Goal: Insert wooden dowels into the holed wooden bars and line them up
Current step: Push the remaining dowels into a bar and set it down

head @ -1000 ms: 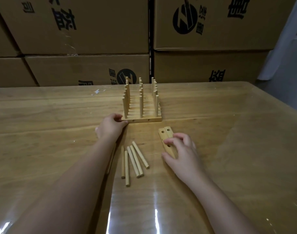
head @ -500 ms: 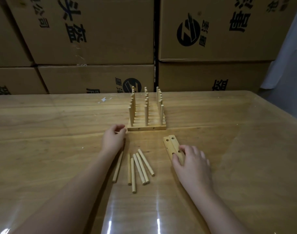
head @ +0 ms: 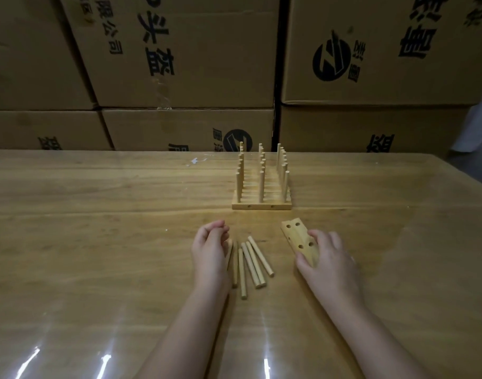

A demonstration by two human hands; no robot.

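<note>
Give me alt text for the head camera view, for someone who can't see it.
Two bare hands rest on a wooden table: the right hand on two empty holed wooden bars, the left hand curled beside loose dowels. Behind them stands a lined-up block of dowel-filled bars, before stacked cardboard boxes.

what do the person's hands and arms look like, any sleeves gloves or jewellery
Both arms are bare from the bottom edge of the picture to the wrist, with no sleeve in sight. The left hand and right hand wear no gloves. No watch, bracelet or ring shows on the parts visible. The dim light hides finer detail such as the nails.
</note>
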